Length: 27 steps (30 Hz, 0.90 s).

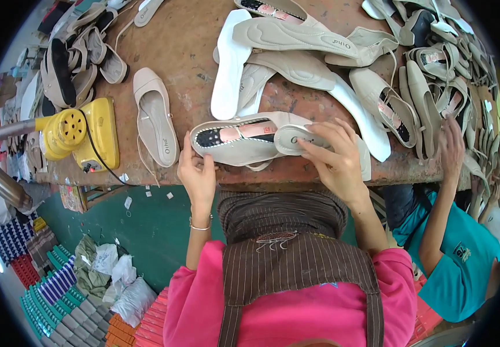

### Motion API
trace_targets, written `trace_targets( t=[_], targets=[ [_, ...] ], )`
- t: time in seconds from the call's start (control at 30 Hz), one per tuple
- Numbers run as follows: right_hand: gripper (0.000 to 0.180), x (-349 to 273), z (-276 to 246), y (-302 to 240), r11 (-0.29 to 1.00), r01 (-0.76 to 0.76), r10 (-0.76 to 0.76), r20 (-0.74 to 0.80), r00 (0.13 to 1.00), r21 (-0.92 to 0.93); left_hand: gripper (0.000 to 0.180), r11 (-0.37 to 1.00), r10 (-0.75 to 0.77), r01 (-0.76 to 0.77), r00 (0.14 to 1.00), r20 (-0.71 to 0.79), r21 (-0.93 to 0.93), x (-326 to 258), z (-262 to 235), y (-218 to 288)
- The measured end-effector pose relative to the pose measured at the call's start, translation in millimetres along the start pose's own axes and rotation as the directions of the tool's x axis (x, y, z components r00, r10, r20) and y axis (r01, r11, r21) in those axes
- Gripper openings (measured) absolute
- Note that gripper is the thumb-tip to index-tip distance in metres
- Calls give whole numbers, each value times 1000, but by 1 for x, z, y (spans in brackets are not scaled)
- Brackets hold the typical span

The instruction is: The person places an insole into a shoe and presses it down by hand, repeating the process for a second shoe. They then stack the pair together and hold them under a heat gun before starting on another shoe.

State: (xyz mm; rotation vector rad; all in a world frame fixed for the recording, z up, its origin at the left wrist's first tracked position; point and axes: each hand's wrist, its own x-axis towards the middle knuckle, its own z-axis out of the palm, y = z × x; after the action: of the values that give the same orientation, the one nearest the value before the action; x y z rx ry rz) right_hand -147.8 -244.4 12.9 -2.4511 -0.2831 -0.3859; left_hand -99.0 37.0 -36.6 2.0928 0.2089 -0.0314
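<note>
A beige flat shoe (235,154) lies sideways at the table's near edge, its opening showing a black dotted lining and a reddish strip. My left hand (198,178) grips the shoe's left end between thumb and fingers. Over the shoe's right part sits a beige insole (287,140), its rounded end toward the left. My right hand (342,162) holds this insole with thumb and fingers; its palm side and the rest of the insole are partly hidden. Just left of my left hand, a finished-looking beige shoe (158,124) with a loose strap stands on the table.
Beige insoles (296,36) and white-backed ones (229,69) pile up beyond my hands. Shoes (70,69) heap at far left, more (438,58) at right. A yellow lamp (70,130) stands left. At right, a co-worker's hand (451,147) reaches among shoes.
</note>
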Motion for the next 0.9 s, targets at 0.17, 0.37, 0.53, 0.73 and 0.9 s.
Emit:
trace_targets(
  t=[0.17, 0.37, 0.53, 0.73, 0.9],
  targets=[
    [31, -10, 22, -3, 996, 72, -76, 98, 992, 47, 56, 997, -50, 52, 998, 46, -58, -36, 14, 9],
    [29, -1, 64, -10, 983, 110, -132, 152, 980, 149, 44, 991, 14, -11, 1000, 27, -134, -37, 21, -13],
    [24, 19, 90, -20, 968, 106, -152, 195, 969, 229, 43, 990, 97, -95, 995, 19, -107, -29, 23, -20],
    [21, 27, 104, -21, 952, 107, -177, 230, 957, 287, 40, 979, 33, -27, 999, 28, -204, -24, 24, -20],
    [23, 26, 113, -22, 963, 97, -167, 273, 947, 251, 32, 983, -8, 9, 1000, 10, -181, -17, 28, -27]
  ],
)
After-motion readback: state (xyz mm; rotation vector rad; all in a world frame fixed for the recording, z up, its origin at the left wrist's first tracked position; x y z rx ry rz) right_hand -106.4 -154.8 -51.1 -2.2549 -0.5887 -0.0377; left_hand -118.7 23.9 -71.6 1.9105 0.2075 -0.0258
